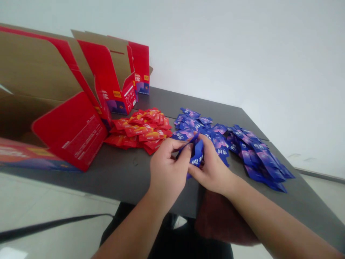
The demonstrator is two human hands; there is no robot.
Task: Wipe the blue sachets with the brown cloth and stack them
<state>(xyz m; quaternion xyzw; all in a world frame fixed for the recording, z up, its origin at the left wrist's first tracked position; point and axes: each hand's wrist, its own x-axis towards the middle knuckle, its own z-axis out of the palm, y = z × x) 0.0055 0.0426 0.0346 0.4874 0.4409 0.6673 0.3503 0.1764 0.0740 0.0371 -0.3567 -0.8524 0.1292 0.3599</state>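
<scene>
Both my hands meet over the near edge of the dark table, gripping blue sachets (198,153) between them. My left hand (169,167) pinches them with thumb and fingers from the left. From the right, my right hand (212,167) closes its thumb and fingers round them. How many sachets lie between the hands I cannot tell. Just beyond is a loose heap of blue sachets (191,122), printed with purple-pink shapes and white characters. To the right, more blue sachets lie overlapping in a stack (258,154). Left of my hands sits a pile of red and orange sachets (145,129).
A large red cardboard box (72,133) stands on the left with its flaps up. Behind it are another opened box (118,79) and a further red box (141,68). The grey table (215,102) ends before a white wall. A dark red cloth (221,219) hangs below my right forearm.
</scene>
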